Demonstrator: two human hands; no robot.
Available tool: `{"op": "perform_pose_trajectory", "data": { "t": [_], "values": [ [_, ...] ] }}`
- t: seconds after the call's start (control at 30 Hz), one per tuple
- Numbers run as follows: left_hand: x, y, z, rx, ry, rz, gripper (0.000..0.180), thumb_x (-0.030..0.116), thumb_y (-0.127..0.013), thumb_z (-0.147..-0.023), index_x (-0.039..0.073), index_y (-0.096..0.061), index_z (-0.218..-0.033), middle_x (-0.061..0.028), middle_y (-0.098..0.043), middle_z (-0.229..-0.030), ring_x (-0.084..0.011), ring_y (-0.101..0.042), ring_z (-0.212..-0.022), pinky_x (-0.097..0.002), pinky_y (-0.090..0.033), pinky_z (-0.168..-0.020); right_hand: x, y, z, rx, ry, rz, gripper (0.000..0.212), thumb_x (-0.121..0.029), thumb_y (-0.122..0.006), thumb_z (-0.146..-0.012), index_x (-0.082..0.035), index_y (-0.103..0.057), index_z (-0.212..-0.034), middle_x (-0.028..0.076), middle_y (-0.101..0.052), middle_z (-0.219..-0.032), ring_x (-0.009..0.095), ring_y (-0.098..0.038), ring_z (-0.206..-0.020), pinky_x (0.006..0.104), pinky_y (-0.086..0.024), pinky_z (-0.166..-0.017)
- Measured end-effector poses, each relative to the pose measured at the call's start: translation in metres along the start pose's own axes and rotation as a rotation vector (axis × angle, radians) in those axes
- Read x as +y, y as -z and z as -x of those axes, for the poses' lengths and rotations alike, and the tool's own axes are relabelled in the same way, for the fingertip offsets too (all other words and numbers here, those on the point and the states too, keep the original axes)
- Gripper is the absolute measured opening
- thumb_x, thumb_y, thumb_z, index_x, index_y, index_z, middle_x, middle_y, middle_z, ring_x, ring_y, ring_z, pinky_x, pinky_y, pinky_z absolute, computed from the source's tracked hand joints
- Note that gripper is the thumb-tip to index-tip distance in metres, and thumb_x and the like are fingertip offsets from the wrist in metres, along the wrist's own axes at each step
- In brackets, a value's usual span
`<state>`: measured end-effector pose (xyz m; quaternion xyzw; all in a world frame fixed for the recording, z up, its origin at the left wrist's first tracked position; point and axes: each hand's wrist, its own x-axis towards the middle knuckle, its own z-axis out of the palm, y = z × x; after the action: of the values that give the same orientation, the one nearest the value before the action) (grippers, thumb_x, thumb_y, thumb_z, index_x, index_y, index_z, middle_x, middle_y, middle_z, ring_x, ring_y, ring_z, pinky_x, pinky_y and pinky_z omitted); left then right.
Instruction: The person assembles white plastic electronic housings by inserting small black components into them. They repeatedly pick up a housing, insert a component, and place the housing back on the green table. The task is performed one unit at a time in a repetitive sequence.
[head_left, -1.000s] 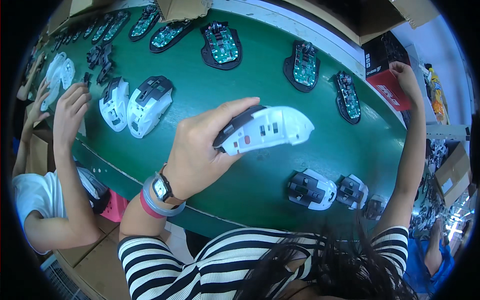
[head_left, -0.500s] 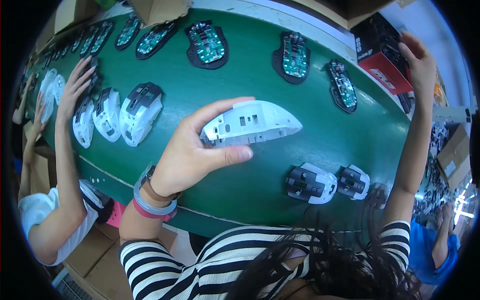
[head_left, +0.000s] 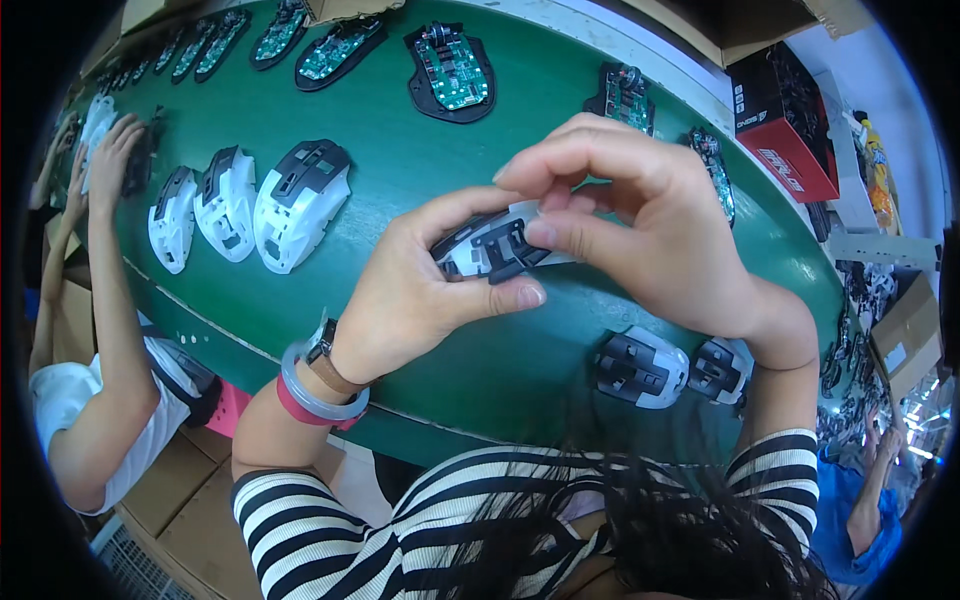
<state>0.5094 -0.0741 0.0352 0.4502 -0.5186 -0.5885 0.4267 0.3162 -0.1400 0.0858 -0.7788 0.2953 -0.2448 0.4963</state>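
My left hand is closed around a white computer mouse shell, held above the green table with its fingers behind and thumb in front. A black plastic piece with cut-outs lies against the shell's face. My right hand has come over from the right, fingers curled, its thumb tip at the edge of the black piece. The right fingertips are partly hidden behind the thumb. Below my right hand rest two shells with black covers, a nearer one and another beside it.
Left of my hands stand three white-and-black shells. Mouse bases with green circuit boards line the table's far side. A red-and-black box stands at the far right. A co-worker's hand is at the far left.
My right hand has come from the box at the far right to the shell, and a black piece is now against it. The left hand has turned the shell.
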Motion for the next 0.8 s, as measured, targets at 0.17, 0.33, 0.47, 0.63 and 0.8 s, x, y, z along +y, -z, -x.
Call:
{"op": "perform_pose_trajectory", "data": {
  "t": [0.17,0.33,0.47,0.63,0.8],
  "values": [
    [-0.006,0.002,0.000,-0.012,-0.026,-0.112,0.054,0.014,-0.085,-0.072,0.000,-0.062,-0.119,-0.0044,-0.067,-0.103,-0.0104,-0.061,-0.089,-0.0257,-0.050,-0.080,-0.010,0.001,0.006,-0.212,0.206,0.501,0.048,0.014,-0.064,-0.075,-0.010,-0.065,-0.116,0.013,-0.054,-0.097,0.027,-0.058,-0.082,0.0318,-0.048,-0.068],
    [0.001,0.000,-0.001,0.068,-0.011,-0.094,0.056,0.013,-0.086,-0.071,0.002,-0.062,-0.120,-0.0058,-0.068,-0.105,-0.0107,-0.062,-0.092,-0.0256,-0.051,-0.082,-0.005,0.005,0.015,-0.015,0.256,0.538,0.033,0.009,-0.065,-0.079,-0.004,-0.064,-0.110,0.011,-0.060,-0.094,0.024,-0.058,-0.085,0.0321,-0.048,-0.070],
    [0.003,0.004,0.001,0.126,-0.008,-0.158,0.062,0.014,-0.087,-0.067,0.002,-0.061,-0.122,-0.0059,-0.065,-0.110,-0.0140,-0.060,-0.101,-0.0280,-0.048,-0.090,-0.002,-0.001,0.009,0.142,-0.078,-0.039,0.017,-0.002,-0.069,-0.084,-0.001,-0.064,-0.100,0.005,-0.064,-0.092,0.016,-0.057,-0.087,0.0294,-0.046,-0.075],
    [0.003,0.007,0.000,0.149,-0.046,-0.208,0.063,0.014,-0.088,-0.067,0.002,-0.061,-0.122,-0.0065,-0.065,-0.109,-0.0144,-0.061,-0.100,-0.0282,-0.048,-0.089,0.007,-0.012,0.004,0.134,-0.086,0.020,0.015,-0.012,-0.074,-0.082,-0.004,-0.068,-0.092,0.006,-0.063,-0.094,0.019,-0.054,-0.100,0.0312,-0.042,-0.089],
    [0.002,0.010,0.001,0.159,-0.108,-0.202,0.062,0.013,-0.088,-0.067,0.002,-0.062,-0.121,-0.0068,-0.066,-0.109,-0.0149,-0.062,-0.100,-0.0285,-0.048,-0.089,0.019,-0.022,0.003,0.214,-0.021,0.019,0.016,-0.011,-0.075,-0.080,-0.004,-0.066,-0.090,0.008,-0.059,-0.099,0.021,-0.054,-0.101,0.0325,-0.043,-0.089]
  ]
}}
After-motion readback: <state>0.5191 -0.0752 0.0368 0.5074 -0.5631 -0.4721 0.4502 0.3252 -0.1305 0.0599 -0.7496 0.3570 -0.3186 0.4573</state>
